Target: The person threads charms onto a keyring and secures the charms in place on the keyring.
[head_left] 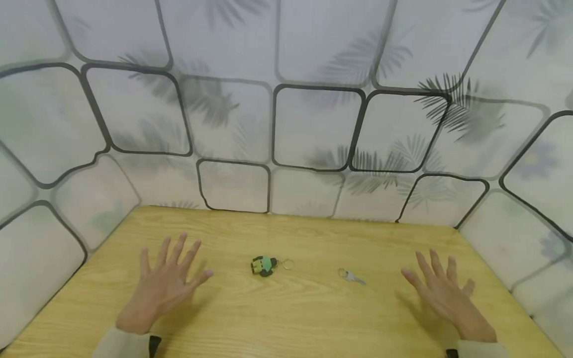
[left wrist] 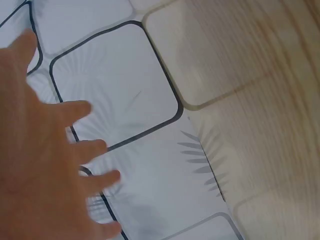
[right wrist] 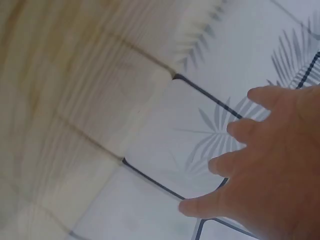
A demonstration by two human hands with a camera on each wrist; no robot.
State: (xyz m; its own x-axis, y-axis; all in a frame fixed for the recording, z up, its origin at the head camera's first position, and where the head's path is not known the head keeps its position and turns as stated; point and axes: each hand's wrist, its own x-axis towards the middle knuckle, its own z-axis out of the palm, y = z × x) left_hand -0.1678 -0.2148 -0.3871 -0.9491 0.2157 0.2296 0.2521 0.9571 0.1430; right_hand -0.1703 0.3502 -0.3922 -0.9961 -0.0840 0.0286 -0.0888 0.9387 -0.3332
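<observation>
A small figure keychain in green, yellow and black lies on the wooden table, its metal ring pointing right. To its right rests a silver key with a small ring at its left end. My left hand is held above the table left of the keychain, fingers spread and holding nothing. On the other side, my right hand hovers right of the key, its fingers also spread and bare. Both wrist views show only the hand, the table and the wall covering; keychain and key appear in neither.
The light wooden table meets a patterned wall covering along its back edge. The same covering, with rounded outlines and leaf prints, closes in the left and right sides.
</observation>
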